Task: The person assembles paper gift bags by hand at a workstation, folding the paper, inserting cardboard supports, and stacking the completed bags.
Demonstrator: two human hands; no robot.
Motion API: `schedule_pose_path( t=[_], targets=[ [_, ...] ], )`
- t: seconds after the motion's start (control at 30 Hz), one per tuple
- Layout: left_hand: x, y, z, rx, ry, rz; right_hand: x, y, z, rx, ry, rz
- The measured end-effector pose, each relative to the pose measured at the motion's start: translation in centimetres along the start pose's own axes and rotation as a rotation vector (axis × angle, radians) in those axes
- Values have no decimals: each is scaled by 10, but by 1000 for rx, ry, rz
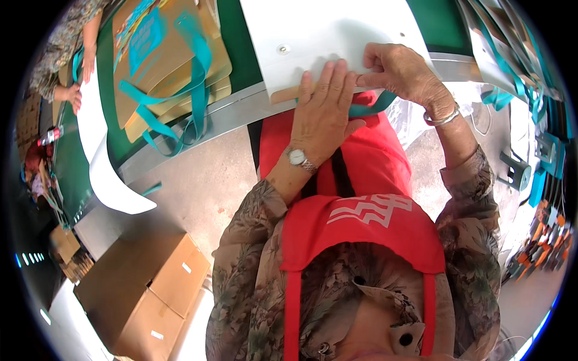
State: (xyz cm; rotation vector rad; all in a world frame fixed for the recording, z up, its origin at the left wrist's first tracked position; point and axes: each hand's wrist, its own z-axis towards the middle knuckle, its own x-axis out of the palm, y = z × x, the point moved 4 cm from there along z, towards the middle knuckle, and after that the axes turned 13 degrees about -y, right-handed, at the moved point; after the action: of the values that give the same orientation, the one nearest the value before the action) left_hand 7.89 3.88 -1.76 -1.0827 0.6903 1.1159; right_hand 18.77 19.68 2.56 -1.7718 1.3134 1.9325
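Note:
A white board with two small round eyelets lies on the green-topped table, its near edge in front of me. My left hand rests on that near edge with its fingers stretched out flat. Close beside its fingertips, my right hand is bent over the board with curled fingers and the thumb pointing left. Whatever sits between the right fingers is hidden. Below the right hand, a teal ribbon curves out past the board's near edge, partly covered by both hands.
To the left, brown printed paper bags with teal ribbon handles are stacked. A co-worker's hands touch a long white sheet that droops over the table edge. Cardboard boxes stand at lower left. More ribboned boards lie at right.

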Motion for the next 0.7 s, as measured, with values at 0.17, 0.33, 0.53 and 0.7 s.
schedule_pose_path(
  t=[0.17,0.33,0.53,0.7],
  targets=[
    [7,6,-5,32,-3,5,-28,-38,-38,-188,-239,-37],
    [4,-1,0,48,30,54,-20,-69,-42,194,-247,63],
    [4,2,-1,44,43,64,-23,-78,-35,339,-160,-57],
    [3,-2,0,52,25,89,-10,-28,-44,-159,-551,-522]
  ],
)
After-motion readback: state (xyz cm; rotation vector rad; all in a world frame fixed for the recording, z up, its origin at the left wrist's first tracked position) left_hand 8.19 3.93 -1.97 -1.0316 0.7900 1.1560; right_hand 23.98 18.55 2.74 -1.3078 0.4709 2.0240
